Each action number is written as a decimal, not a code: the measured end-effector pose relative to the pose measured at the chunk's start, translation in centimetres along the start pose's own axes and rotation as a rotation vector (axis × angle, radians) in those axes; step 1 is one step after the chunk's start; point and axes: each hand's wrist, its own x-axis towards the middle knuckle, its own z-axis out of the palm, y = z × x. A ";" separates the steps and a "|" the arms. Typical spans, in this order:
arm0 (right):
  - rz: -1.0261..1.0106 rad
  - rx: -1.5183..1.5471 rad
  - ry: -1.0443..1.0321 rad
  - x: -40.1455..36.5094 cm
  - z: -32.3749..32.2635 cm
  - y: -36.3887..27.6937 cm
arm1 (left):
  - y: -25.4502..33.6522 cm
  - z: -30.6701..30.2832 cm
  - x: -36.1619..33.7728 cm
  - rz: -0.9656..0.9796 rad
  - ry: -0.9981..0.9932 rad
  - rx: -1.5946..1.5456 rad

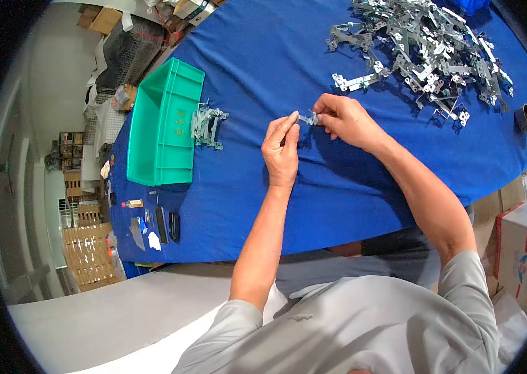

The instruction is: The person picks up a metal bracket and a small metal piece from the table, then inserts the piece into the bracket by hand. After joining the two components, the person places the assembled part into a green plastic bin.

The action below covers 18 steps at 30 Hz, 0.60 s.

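Between my two hands, above the blue cloth, is a small silvery metal bracket (306,119). My left hand (281,149) pinches its left end between thumb and fingertips. The right end sits in the closed fingers of my right hand (349,120), which cover part of it. A large heap of similar metal brackets (425,53) lies beyond my right hand. To the left of my hands, a small stack of brackets (208,126) rests against a green plastic bin (170,168).
Blue cloth (245,68) covers the table. A dark roll (526,118) stands near the right edge. Small items, among them a black object (175,227) and a small bottle (132,204), lie at the lower left. A cardboard box (524,243) stands off the table at right.
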 end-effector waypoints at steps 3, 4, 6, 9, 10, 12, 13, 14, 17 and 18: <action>0.097 0.228 -0.064 0.2 -0.2 -0.4 | -0.1 -0.2 -0.1 0.006 -0.017 0.027; 0.122 0.304 -0.081 0.2 -0.3 -0.5 | 0.0 -0.1 -0.1 0.005 -0.021 0.030; 0.103 0.241 -0.118 0.3 -0.4 -0.2 | 0.3 0.0 -0.1 0.002 -0.026 0.022; 0.106 0.174 -0.094 0.0 -0.5 -0.4 | 1.0 0.1 -0.1 -0.043 -0.036 0.009; 0.113 0.155 -0.074 0.0 -0.5 -0.6 | 1.2 0.2 -0.1 -0.065 -0.039 0.005; 0.030 0.126 -0.011 0.2 -0.5 -0.3 | 1.4 0.3 0.1 -0.007 -0.076 0.068; -0.012 0.112 0.021 0.3 -0.6 -0.1 | 1.5 0.4 0.1 0.022 -0.096 0.099; -0.011 0.096 0.045 0.3 -0.7 0.1 | 1.4 0.5 -0.1 -0.056 -0.070 0.059; -0.009 0.043 0.062 0.5 -0.7 -0.2 | 1.1 0.7 -0.3 -0.243 0.028 -0.073; 0.001 0.022 0.032 0.1 -0.6 -0.7 | 1.2 0.8 -0.3 -0.282 0.071 -0.127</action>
